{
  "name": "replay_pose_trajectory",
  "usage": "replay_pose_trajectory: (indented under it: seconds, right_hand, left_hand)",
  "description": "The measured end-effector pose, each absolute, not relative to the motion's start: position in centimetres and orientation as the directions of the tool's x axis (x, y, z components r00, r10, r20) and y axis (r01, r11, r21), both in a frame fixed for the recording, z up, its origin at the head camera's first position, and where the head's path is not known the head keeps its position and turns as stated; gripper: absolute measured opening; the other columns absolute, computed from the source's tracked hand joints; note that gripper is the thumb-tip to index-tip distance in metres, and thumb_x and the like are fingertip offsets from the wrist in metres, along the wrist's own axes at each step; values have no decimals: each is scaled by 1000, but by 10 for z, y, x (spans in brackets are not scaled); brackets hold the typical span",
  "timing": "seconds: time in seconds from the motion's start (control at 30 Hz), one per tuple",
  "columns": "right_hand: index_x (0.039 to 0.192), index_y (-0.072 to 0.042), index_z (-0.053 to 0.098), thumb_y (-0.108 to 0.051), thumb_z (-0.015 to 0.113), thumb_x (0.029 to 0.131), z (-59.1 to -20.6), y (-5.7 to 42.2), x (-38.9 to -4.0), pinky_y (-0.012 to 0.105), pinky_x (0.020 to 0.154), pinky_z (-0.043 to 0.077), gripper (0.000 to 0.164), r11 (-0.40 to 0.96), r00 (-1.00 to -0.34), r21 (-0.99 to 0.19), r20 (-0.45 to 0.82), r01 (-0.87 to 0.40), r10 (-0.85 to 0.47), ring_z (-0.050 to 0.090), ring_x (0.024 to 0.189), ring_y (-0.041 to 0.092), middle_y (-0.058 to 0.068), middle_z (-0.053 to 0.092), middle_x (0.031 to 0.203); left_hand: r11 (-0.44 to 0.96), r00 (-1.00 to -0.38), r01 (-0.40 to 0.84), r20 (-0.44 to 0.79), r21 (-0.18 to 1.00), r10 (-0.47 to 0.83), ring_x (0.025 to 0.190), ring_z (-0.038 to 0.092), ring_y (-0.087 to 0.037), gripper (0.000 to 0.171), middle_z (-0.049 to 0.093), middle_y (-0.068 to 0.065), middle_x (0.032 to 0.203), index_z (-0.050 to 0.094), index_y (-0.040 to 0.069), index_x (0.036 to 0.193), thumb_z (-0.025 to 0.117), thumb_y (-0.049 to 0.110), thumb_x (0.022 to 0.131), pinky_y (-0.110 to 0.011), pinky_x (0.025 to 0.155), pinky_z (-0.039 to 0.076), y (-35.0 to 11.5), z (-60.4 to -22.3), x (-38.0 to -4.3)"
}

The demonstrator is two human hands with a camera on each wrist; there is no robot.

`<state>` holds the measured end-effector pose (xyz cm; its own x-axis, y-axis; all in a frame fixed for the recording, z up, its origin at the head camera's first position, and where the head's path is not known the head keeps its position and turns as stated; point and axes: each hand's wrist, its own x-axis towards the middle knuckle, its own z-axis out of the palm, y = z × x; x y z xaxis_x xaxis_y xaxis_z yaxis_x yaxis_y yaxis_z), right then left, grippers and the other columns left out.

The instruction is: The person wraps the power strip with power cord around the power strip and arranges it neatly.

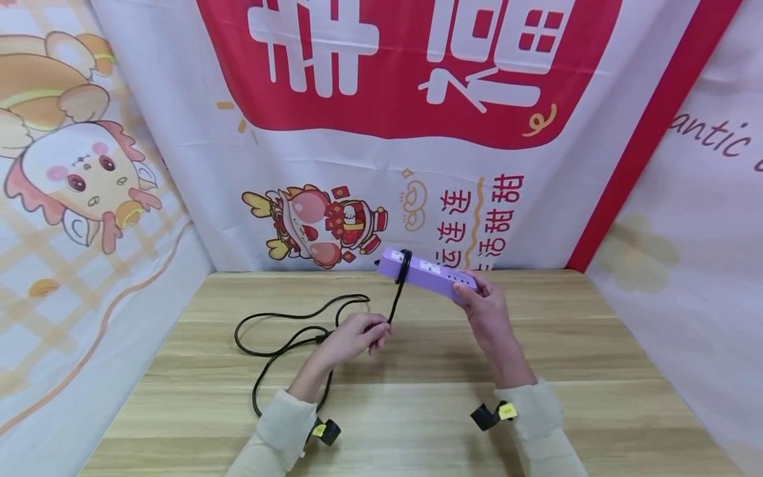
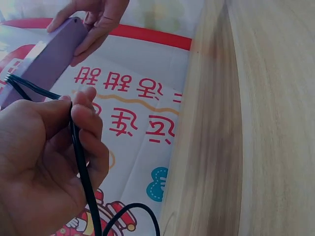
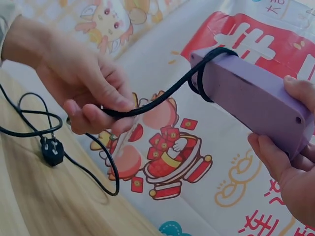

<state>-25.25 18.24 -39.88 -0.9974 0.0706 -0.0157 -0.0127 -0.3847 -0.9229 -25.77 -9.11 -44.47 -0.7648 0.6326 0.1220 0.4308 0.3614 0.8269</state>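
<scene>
A purple power strip (image 1: 438, 275) is held up above the back of the table, tilted down to the right. My right hand (image 1: 489, 308) grips its right end, thumb on the socket side. Near the strip's left end a black cord (image 3: 201, 78) is wound around the body. From there the cord runs down to my left hand (image 1: 356, 336), which pinches it between thumb and fingers (image 2: 83, 118). Beyond that hand the cord trails in loose loops over the table. Its black plug (image 3: 51, 150) lies there with metal prongs showing.
The wood-grain table (image 1: 429, 424) ends at a hanging white cloth (image 1: 197, 172) with red print behind it. Printed cloths also stand at the left and right sides. Each wrist wears a small black camera (image 1: 485, 417).
</scene>
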Motion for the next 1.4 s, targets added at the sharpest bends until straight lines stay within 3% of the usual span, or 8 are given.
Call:
replay_pose_trajectory:
  seconds: [0.13,0.27,0.43,0.57,0.67,0.8,1.1,1.4]
  right_hand:
    - [122,-6,63,8,64,87,-399,184,-249,24,93,55,38,-365,-999,-930,52,-55,18,62,104,14,3,59,118]
    - [127,-1,62,9,66,84,-400,189,-245,22,90,55,44,-261,-988,-958,141,-120,-67,60,106,13,1,60,117]
    - [128,7,58,8,70,82,-402,196,-244,22,85,56,48,-134,-935,-957,281,-257,-217,62,101,12,1,65,114]
    - [124,2,63,4,75,80,-403,197,-244,22,80,56,46,-78,-883,-939,341,-334,-324,63,97,13,2,67,112]
    - [122,1,65,1,80,77,-404,196,-243,23,77,56,47,-30,-859,-933,342,-359,-382,64,94,13,1,69,110]
    - [120,3,65,-1,83,76,-405,194,-242,26,72,56,47,46,-809,-909,346,-415,-476,64,88,15,3,71,108]
    - [118,-10,70,-8,88,73,-405,188,-241,27,73,55,48,202,-801,-882,264,-426,-537,65,88,21,11,71,110]
    - [118,-19,71,-24,92,71,-401,181,-237,32,78,58,52,346,-833,-836,215,-427,-510,68,93,23,1,72,110]
  left_hand:
    - [439,-808,443,136,781,573,55,51,-7,26,60,-5,68,68,9,94,47,16,106,-23,50,43,-95,-449,-261]
    - [467,-824,461,167,755,542,53,47,-5,23,54,4,65,67,7,92,49,12,104,-22,48,40,-98,-449,-262]
    - [451,-818,487,209,748,537,55,48,-7,18,57,1,67,65,7,91,51,7,103,-22,50,41,-100,-446,-261]
    - [471,-828,508,258,721,498,61,53,-10,16,63,-3,72,66,5,93,56,-7,89,-24,57,47,-102,-447,-260]
    - [490,-830,520,278,699,483,74,62,-12,21,70,-4,84,69,6,97,61,-8,83,-28,70,53,-104,-448,-260]
    - [503,-825,528,271,684,496,85,65,-12,14,73,-1,92,71,12,96,63,2,90,-31,80,53,-106,-448,-264]
    - [570,-861,484,242,664,448,74,55,-10,12,67,1,82,70,16,90,61,18,99,-26,69,47,-116,-438,-265]
    - [618,-855,516,307,594,418,67,52,-8,9,63,5,75,70,17,90,65,19,97,-23,61,44,-120,-430,-261]
